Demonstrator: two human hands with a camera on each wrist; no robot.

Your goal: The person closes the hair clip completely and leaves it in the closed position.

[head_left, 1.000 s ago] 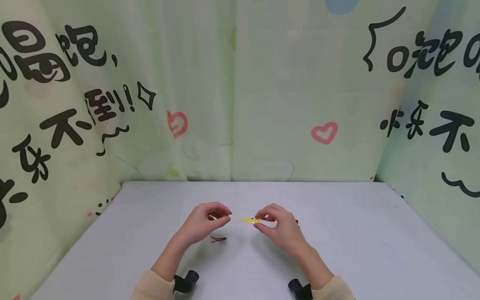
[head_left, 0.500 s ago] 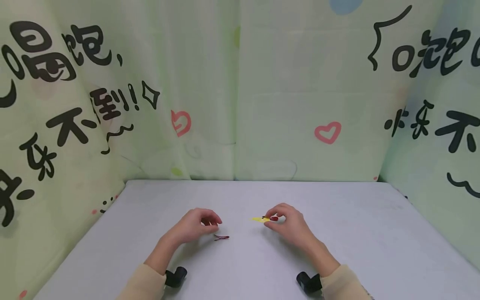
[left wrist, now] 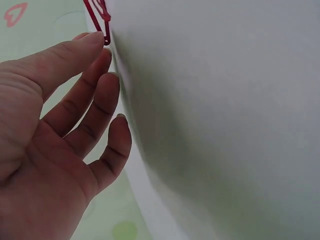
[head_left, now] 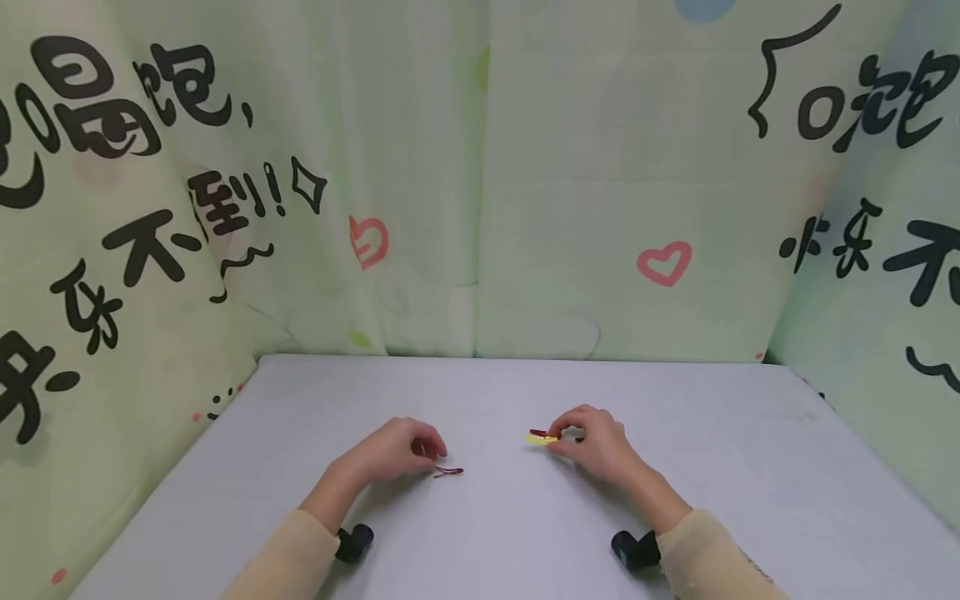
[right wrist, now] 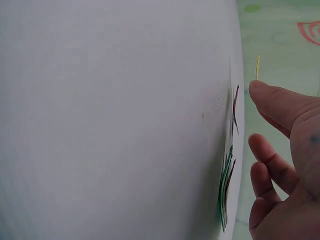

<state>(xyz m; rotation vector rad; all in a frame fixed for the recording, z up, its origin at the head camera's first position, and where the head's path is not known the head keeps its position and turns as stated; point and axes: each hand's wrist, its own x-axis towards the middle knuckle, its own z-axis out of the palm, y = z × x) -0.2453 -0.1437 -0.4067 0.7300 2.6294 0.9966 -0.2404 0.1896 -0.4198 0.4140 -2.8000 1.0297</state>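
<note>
My left hand [head_left: 397, 452] is low over the table, with its thumb and index fingertips at one end of a dark red hair clip [head_left: 450, 472]. In the left wrist view that hair clip [left wrist: 95, 11] stands spread in a narrow V, and the thumb tip overlaps its end. My right hand [head_left: 598, 446] pinches a yellow hair clip [head_left: 537, 440] between thumb and index finger. Only a thin yellow edge [right wrist: 257, 67] shows past the thumb in the right wrist view. The other right fingers are loosely bent.
Several more clips, green [right wrist: 223, 192] and dark, lie together on the white table [head_left: 495, 542] by the right hand. A red one [head_left: 540, 432] shows just beyond the yellow clip. A printed green curtain [head_left: 555, 167] surrounds the table's back and sides.
My left hand has come down to the dark red clip from above it. My right hand has moved right with the yellow clip, away from the left. The head view has turned slightly left.
</note>
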